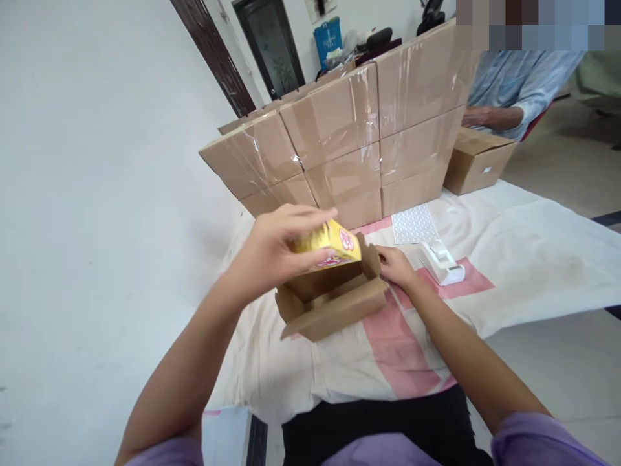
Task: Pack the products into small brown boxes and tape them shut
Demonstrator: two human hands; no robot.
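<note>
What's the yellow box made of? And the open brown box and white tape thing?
The small yellow printed box looks like thin card: straight edges, bright printing; blur hides its finish. The open brown cardboard box seems matt, with plain, bent flaps. The white, low plastic tape dispenser is probably hard and smooth, from its moulded shape.

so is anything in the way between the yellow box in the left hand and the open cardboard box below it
Nothing visible: the left hand holds the yellow box near the open top of the cardboard box. The right hand is at that cardboard box's right end. Part of the opening is hidden behind the yellow box.
</note>
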